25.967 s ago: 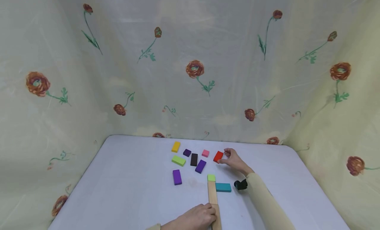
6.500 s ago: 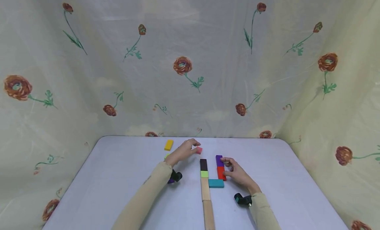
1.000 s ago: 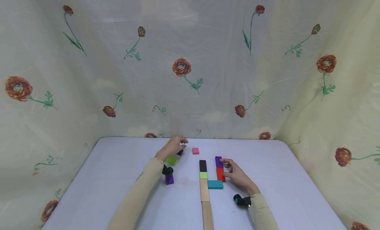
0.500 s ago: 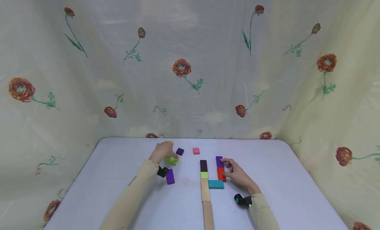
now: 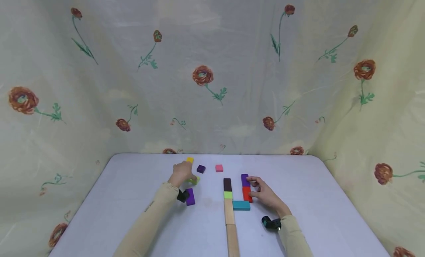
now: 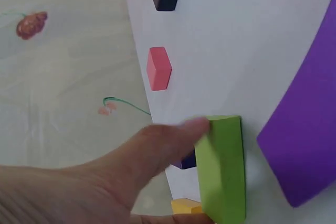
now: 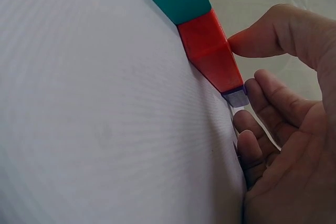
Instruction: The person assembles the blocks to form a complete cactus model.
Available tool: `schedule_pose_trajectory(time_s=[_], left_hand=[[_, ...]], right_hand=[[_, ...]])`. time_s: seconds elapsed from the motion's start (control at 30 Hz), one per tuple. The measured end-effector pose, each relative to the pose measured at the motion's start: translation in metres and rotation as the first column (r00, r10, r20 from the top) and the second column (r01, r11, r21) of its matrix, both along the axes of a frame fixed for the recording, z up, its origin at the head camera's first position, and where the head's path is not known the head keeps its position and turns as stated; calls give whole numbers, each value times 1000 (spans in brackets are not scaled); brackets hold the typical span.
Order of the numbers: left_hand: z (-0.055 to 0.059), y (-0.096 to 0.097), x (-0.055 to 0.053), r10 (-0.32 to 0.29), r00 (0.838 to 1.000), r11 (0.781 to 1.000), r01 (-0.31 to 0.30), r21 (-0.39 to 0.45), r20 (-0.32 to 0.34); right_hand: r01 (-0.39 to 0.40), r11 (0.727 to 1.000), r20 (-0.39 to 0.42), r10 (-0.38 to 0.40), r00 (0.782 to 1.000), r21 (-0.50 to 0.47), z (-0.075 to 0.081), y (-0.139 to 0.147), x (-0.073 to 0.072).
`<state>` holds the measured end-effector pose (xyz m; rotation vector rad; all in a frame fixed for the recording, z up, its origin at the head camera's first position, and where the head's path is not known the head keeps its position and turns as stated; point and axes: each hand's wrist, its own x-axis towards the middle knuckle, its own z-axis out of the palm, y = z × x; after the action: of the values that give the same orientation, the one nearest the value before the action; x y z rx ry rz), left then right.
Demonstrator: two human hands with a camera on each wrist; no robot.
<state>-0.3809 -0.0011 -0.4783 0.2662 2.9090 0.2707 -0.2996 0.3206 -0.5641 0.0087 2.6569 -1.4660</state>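
My left hand (image 5: 182,173) is at the lime green block (image 6: 223,169), thumb at one end and a finger at the other, pinching it lengthwise. In the head view that hand partly covers the block and the yellow block (image 5: 190,160). My right hand (image 5: 265,194) rests beside two blocks standing end to end: its thumb touches the red block (image 7: 212,51), and its fingertips are at the purple block (image 5: 245,179) behind it. The red block meets the teal block (image 5: 241,205), which abuts a column of wooden blocks (image 5: 229,212) topped by a small lime block (image 5: 228,195) and a black block (image 5: 227,184).
A dark purple cube (image 5: 201,169) and a pink cube (image 5: 219,168) lie toward the back of the white table (image 5: 149,198). Near the left wrist lies another purple block (image 5: 190,197). A flowered cloth (image 5: 232,113) hangs behind and at both sides.
Earlier the black, red and purple blocks were put into the arrangement. In the last second my left hand moved from near the dark cube back left onto the lime block. My right hand stays put.
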Motion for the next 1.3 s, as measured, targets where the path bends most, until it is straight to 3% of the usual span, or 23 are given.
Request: schedule_pose_trajectory(time_s=[0.33,0.57,0.67,0.9,1.07,1.3], left_hand=[[-3,10,1,-60,997,997,57,55,50],[-3,30,12,-125,992,990,125,66,-5],[-7,39,14,-153,988,985,152,85,4],[-20,52,5,-210,977,954,199,224,26],[-26,59,-3,-254,967,943,252,217,-21],[-35,68,-13,-249,968,939,249,238,-32]], right_hand=[[1,1000,3,-1,1000,0,2,1,0],[17,1000,9,-17,1000,4,2,0,0],[19,1000,5,-19,1000,4,2,0,1],[-7,1000,-2,7,1000,12,0,1,-1],[-8,1000,-14,8,1000,2,1,1,-2],[5,1000,12,-5,1000,1,1,0,-1]])
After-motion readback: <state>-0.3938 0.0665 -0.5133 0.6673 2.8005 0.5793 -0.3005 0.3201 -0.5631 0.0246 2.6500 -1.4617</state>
